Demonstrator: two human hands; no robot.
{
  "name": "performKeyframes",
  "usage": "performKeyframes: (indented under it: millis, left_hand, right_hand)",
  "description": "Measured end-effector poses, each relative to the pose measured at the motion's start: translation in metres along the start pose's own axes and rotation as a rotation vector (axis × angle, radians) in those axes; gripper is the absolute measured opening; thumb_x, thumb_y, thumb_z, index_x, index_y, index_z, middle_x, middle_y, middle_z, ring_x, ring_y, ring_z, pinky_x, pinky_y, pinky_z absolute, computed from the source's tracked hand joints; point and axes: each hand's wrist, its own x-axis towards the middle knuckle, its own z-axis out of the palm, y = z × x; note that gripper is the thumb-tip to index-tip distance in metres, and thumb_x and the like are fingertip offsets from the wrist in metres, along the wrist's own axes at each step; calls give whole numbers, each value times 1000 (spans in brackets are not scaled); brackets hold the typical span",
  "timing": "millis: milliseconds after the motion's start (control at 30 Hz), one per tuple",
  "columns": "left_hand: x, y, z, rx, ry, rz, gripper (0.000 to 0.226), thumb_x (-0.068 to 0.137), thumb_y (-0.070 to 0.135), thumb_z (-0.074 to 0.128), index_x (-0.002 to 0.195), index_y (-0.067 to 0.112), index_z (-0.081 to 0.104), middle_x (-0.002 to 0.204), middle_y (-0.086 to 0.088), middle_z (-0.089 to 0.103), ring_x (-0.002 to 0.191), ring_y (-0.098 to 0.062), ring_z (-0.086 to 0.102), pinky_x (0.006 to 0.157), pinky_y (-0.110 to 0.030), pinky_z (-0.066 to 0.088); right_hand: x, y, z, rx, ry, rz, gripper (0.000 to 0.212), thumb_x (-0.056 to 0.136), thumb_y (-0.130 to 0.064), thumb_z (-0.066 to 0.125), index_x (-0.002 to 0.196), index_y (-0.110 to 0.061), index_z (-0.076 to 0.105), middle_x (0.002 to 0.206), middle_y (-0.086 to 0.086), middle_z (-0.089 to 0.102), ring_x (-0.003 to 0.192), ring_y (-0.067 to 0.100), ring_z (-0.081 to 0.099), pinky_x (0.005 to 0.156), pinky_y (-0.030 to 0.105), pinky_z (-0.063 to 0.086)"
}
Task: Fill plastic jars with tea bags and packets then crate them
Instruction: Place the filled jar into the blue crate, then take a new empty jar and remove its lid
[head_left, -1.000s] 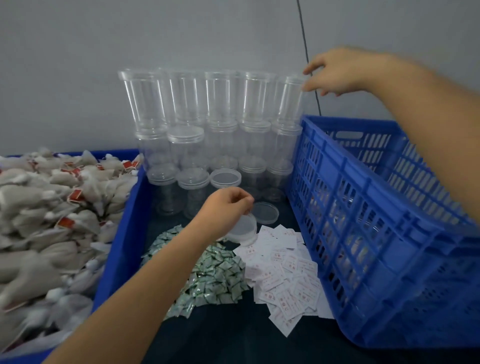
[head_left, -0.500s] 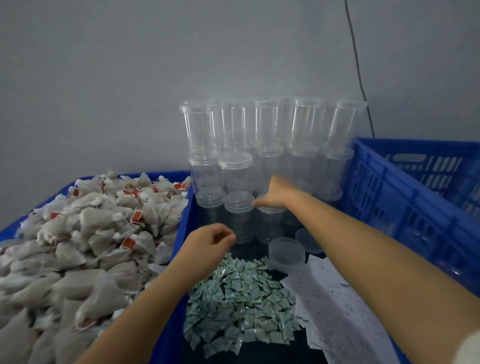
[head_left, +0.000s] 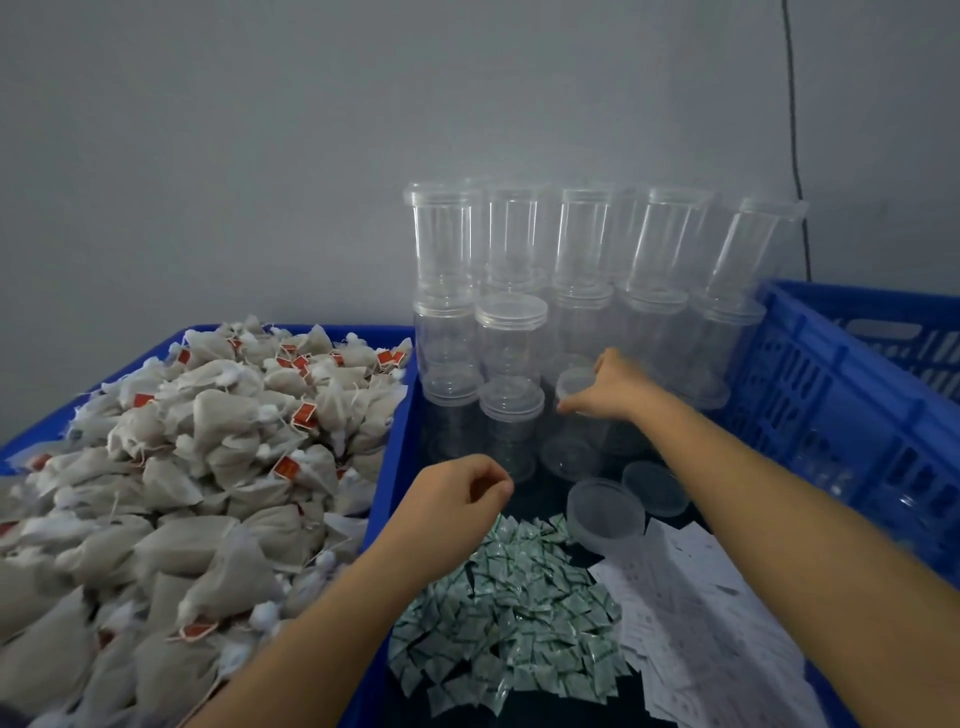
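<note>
Right hand (head_left: 615, 387) is out at the front row of clear plastic jars (head_left: 511, 332), fingers curled round the rim of an open jar (head_left: 576, 415), gripping it at the mouth. That jar stands on the dark table (head_left: 540, 499) with no lid on, just right of two lidded jars in the same row. Left hand (head_left: 457, 499) hovers nearer the body, above the far edge of the green packets (head_left: 506, 618), fingers loosely curled in with the thumb meeting the fingertips; whether anything small sits between them, cannot tell.

The jars are stacked in tiers against the grey wall (head_left: 260, 156), the top row leaning a little to the right. Two loose lids (head_left: 605, 512) lie on the table just beyond the packets, one behind the other. To the right of the green heap, white slips (head_left: 691, 623) with small print are spread out, blurred, nothing readable.

On the left, a blue bin (head_left: 397, 415) is heaped with beige tea bags (head_left: 208, 467), each on a string with a small red tag; any writing on the tags is too small to read. On the right stands a blue slatted crate (head_left: 831, 405), with clear jars faintly visible through its slots. A thin black cable (head_left: 795, 130) runs down the wall behind.
</note>
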Motion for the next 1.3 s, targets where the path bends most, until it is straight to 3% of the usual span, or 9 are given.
performKeyframes:
  millis: [233, 333, 433, 567, 667, 767, 933, 1100, 1300]
  left_hand:
    - [-8, 15, 7, 419, 271, 382, 48, 84, 35, 68, 125, 13, 57, 123, 0, 58, 114, -19, 53, 97, -33, 45]
    - [-13, 30, 9, 818, 418, 675, 69, 65, 45, 81, 121, 8, 63, 123, -11, 62, 113, -29, 59, 96, -43, 46]
    - [-23, 34, 15, 1053, 424, 874, 61, 69, 35, 76, 122, 9, 63, 122, -14, 63, 113, -30, 60, 99, -47, 45]
    - [-38, 19, 22, 1342, 366, 906, 66, 73, 33, 72, 128, 7, 46, 122, -12, 64, 112, -30, 61, 98, -46, 46]
    - [-39, 10, 20, 1412, 322, 920, 63, 72, 36, 74, 124, 8, 51, 111, -11, 68, 97, -28, 67, 85, -39, 55]
    - [-33, 14, 18, 1395, 231, 831, 55, 73, 34, 73, 122, 12, 62, 108, -10, 68, 92, -26, 66, 81, -35, 54]
    - [-18, 13, 13, 984, -58, 409, 104, 69, 62, 64, 146, 13, 16, 134, -4, 45, 113, -23, 49, 94, -34, 42]
    - [-11, 16, -9, -60, -476, -9, 91, 56, 58, 77, 131, 25, 35, 120, 7, 60, 103, -9, 62, 93, -32, 50]
    - [-14, 11, -8, -787, -963, -154, 92, 60, 57, 76, 131, 9, 42, 120, -18, 60, 100, -32, 62, 86, -39, 51]
  right_hand:
    - [-81, 17, -53, 571, 134, 29, 84, 76, -56, 77, 142, -22, 37, 125, -4, 42, 95, 14, 54, 71, 31, 46]
    - [-120, 23, -23, 1044, -35, 66, 65, 82, -56, 69, 134, -23, 48, 131, 6, 54, 105, 22, 61, 62, 29, 54]
    - [-147, 25, 19, 1323, -307, 194, 59, 83, -61, 62, 122, -17, 64, 109, 10, 65, 87, 22, 63, 57, 30, 51]
    - [-169, 27, 51, 1378, -633, 370, 60, 91, -68, 49, 102, -14, 73, 86, 7, 68, 70, 18, 62, 65, 29, 50]
    - [-174, 25, 62, 1249, -648, 408, 67, 91, -72, 46, 94, -11, 73, 79, 9, 68, 62, 19, 64, 51, 27, 54]
    - [-172, 18, 71, 1241, -563, 393, 65, 90, -70, 48, 102, -11, 73, 92, 11, 69, 80, 23, 63, 71, 32, 53]
    - [-168, 20, 64, 954, -242, -80, 43, 91, -61, 54, 121, -30, 58, 125, 4, 63, 113, 19, 61, 95, 38, 51]
    - [-171, 30, 28, 758, -282, -494, 52, 71, -61, 55, 120, -43, 55, 131, 11, 58, 118, 23, 59, 99, 36, 49]
    - [-168, 34, 15, 926, -431, -639, 88, 62, -70, 73, 136, -27, 51, 115, -15, 66, 106, 9, 62, 89, 27, 51]
